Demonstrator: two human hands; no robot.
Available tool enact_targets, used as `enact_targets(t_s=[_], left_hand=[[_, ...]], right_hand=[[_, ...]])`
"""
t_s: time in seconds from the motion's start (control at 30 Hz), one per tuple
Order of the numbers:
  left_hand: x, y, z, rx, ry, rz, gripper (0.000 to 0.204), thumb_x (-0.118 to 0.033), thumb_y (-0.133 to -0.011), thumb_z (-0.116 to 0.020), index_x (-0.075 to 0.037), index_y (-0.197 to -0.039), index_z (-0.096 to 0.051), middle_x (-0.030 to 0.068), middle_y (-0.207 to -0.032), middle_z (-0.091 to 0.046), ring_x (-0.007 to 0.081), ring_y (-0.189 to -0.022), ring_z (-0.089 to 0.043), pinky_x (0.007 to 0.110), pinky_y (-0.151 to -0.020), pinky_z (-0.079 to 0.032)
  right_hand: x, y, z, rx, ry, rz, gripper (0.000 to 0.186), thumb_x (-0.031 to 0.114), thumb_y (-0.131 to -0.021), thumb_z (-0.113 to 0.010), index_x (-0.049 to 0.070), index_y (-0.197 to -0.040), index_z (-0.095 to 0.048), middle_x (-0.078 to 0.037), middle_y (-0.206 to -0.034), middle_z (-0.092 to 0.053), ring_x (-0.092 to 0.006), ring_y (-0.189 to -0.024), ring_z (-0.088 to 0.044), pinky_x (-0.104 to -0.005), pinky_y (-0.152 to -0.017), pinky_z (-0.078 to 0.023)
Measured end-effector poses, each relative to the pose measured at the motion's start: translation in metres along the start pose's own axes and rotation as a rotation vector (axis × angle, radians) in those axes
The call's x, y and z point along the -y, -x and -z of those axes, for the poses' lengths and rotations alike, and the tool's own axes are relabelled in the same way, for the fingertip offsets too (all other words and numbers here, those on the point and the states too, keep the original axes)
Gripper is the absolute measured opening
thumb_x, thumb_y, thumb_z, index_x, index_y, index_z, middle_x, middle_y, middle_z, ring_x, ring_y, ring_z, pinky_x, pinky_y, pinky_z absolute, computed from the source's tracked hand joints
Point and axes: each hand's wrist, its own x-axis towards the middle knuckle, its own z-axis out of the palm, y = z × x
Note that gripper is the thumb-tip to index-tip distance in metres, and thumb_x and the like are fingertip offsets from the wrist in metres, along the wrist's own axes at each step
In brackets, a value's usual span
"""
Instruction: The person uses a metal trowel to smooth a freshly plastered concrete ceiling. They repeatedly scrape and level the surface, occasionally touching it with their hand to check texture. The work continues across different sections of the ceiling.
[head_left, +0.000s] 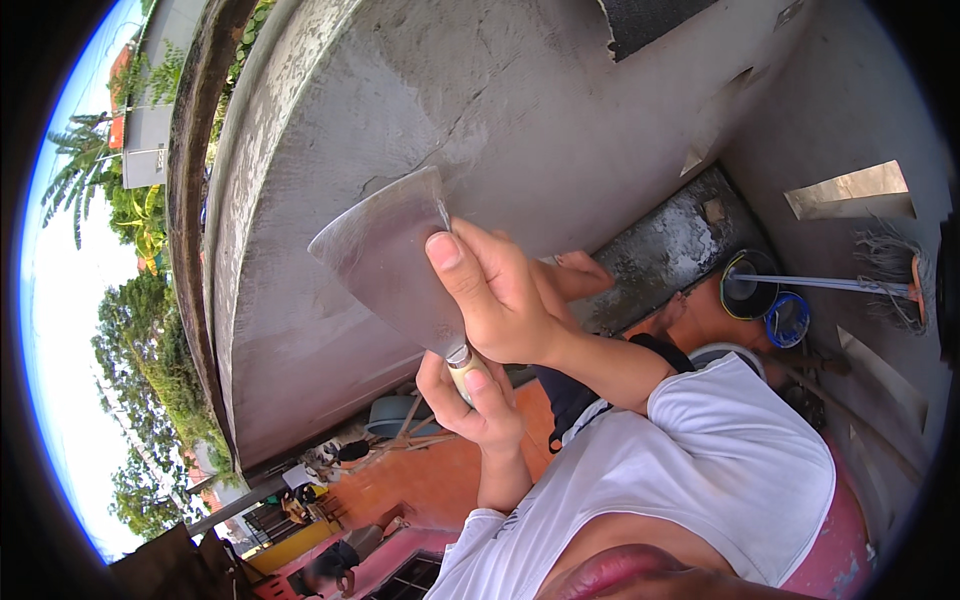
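A wide-bladed putty knife (pixel 385 262) is held up in front of the grey plastered wall (pixel 340 130), its blade tilted toward the upper left. My left hand (pixel 482 415) is closed around its pale handle below the metal collar. My right hand (pixel 505 305) is closed at the blade's right edge, thumb on the near face and the other fingers mostly hidden behind. Greyish smears show on the blade. A crack and rough patches mark the wall just beyond it.
At the right are a black bucket (pixel 750 285), a blue-rimmed bucket (pixel 787 320) and a mop (pixel 890 275). A grey-blue basin (pixel 395 415) sits below the wall on the orange floor (pixel 440 475). Another person (pixel 345 560) is at lower left.
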Motion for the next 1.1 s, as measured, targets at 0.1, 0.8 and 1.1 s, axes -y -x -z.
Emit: enact_targets(t_s=[0.1,0.8,1.1], left_hand=[[0.0,-0.003,0.001,0.046,-0.068,-0.002,0.045,-0.024,-0.104,-0.049,0.006,-0.135,-0.04,0.0161,-0.099,-0.064,0.0118,-0.073,-0.058,0.023,-0.057,-0.043],[-0.014,-0.012,-0.016,-0.016,-0.276,-0.074,0.049,-0.03,-0.103,-0.046,0.004,-0.137,-0.038,0.0085,-0.085,-0.061,0.0067,-0.061,-0.051,0.02,-0.049,-0.035],[-0.026,-0.012,-0.026,-0.053,-0.241,-0.041,0.047,-0.029,-0.104,-0.045,0.004,-0.137,-0.038,0.0058,-0.079,-0.059,0.0058,-0.059,-0.05,0.018,-0.048,-0.034]], right_hand=[[-0.003,-0.004,0.002,-0.02,-0.026,0.011,0.046,0.033,-0.109,-0.048,0.005,-0.073,-0.041,0.004,-0.059,-0.033,-0.0043,-0.058,-0.028,-0.029,-0.048,-0.025],[0.016,-0.014,-0.001,-0.037,-0.098,-0.079,0.046,0.037,-0.11,-0.045,0.008,-0.074,-0.044,0.007,-0.063,-0.036,-0.0028,-0.061,-0.03,-0.0262,-0.052,-0.026],[0.025,-0.012,-0.004,-0.054,-0.126,-0.108,0.046,0.038,-0.11,-0.044,0.008,-0.076,-0.046,0.007,-0.065,-0.038,-0.0032,-0.062,-0.031,-0.0258,-0.053,-0.028]])
